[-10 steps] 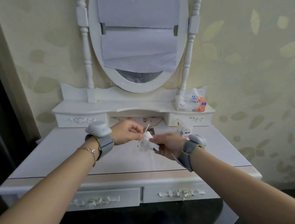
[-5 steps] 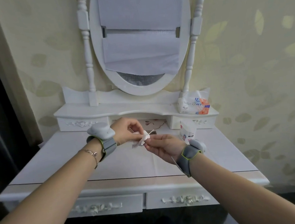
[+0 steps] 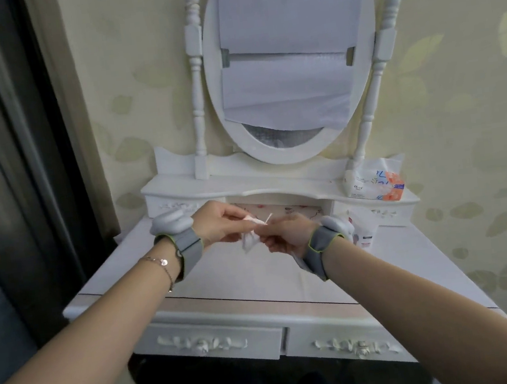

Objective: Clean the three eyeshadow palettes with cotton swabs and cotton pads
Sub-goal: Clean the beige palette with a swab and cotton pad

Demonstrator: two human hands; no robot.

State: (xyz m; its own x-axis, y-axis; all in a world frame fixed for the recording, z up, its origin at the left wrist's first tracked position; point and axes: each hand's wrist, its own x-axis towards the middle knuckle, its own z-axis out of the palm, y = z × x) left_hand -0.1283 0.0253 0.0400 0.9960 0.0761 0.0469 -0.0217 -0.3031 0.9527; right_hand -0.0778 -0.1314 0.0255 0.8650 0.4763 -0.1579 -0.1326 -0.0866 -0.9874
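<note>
While both hands (image 3: 252,230) pinch it, cotton swab (image 3: 260,220) lies near-horizontal, left-right.

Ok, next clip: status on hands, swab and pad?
Left hand pinches cotton swab. Right hand holds crumpled cotton pad. Both above dressing table. Palettes not clearly visible.

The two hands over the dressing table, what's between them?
In the head view, a crumpled cotton pad and a cotton swab bridge the left hand and right hand; both pinch them.

A home bedroom corner. A white dressing table (image 3: 256,274) with an oval mirror (image 3: 293,69) stands against leaf-patterned wallpaper (image 3: 462,86), beside a curtain (image 3: 11,157)
</note>
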